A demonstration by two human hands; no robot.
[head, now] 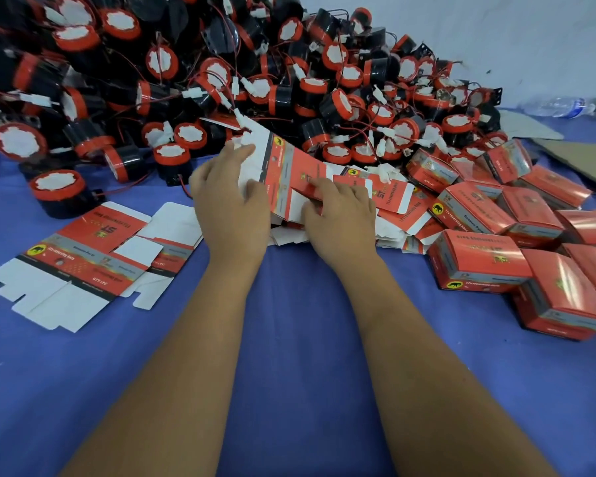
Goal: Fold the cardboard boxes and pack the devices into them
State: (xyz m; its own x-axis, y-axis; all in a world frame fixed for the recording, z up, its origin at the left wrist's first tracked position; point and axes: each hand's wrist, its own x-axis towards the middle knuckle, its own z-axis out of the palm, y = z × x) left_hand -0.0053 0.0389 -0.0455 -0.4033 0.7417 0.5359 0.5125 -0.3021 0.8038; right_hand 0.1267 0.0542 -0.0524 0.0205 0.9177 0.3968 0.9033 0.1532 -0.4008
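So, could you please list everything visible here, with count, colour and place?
devices: many, black with red rims, piled across the back
flat boxes: two, red and white, on the cloth at left
flat box stack: many, red and white, centre, under the hands
folded boxes: about a dozen, red, piled at right
cloth: one, blue, covering the table
cardboard: brown sheets, far right
bottle: one, clear, lying at back right
left hand: resting on a lifted flat box
right hand: pinching that box
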